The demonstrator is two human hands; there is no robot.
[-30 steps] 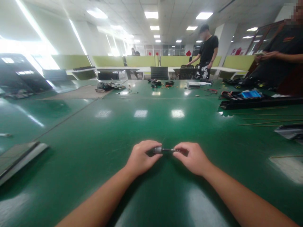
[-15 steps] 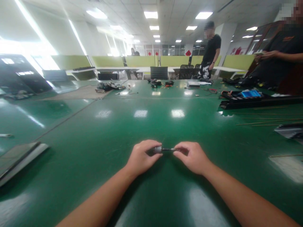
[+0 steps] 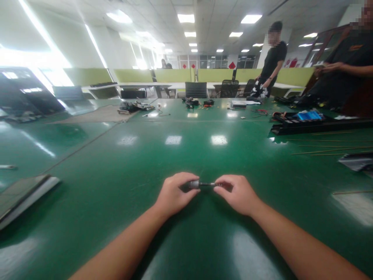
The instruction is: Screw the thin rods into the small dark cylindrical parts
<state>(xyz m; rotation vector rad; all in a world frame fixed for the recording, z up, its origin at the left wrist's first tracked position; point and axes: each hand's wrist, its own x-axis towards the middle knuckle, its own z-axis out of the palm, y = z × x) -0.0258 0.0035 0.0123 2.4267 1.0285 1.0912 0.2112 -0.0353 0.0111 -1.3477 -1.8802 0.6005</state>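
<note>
My left hand (image 3: pixel 176 194) is closed around a small grey cylinder (image 3: pixel 194 184), gripped between thumb and fingers. From its right end a thin dark rod (image 3: pixel 206 184) runs level to my right hand (image 3: pixel 234 193). There the thumb and fingers pinch a small ridged metal piece (image 3: pixel 218 184) at the rod's far end. Most of that piece hides behind the fingertips, and the cylinder's left end lies inside my left hand. I cannot tell the exact kind of either part. Both hands are low over the green tabletop (image 3: pixel 186 159).
At the left edge lies a flat panel (image 3: pixel 26 194). A long black tray (image 3: pixel 317 125) with a blue item and several thin rods (image 3: pixel 335 151) are on the right. Electronic parts (image 3: pixel 135 106) lie along the far side. A person (image 3: pixel 272 62) stands beyond, another (image 3: pixel 346 70) at the right.
My hands and the piece between them stay nearly in place. The person in the background has moved to the right.
</note>
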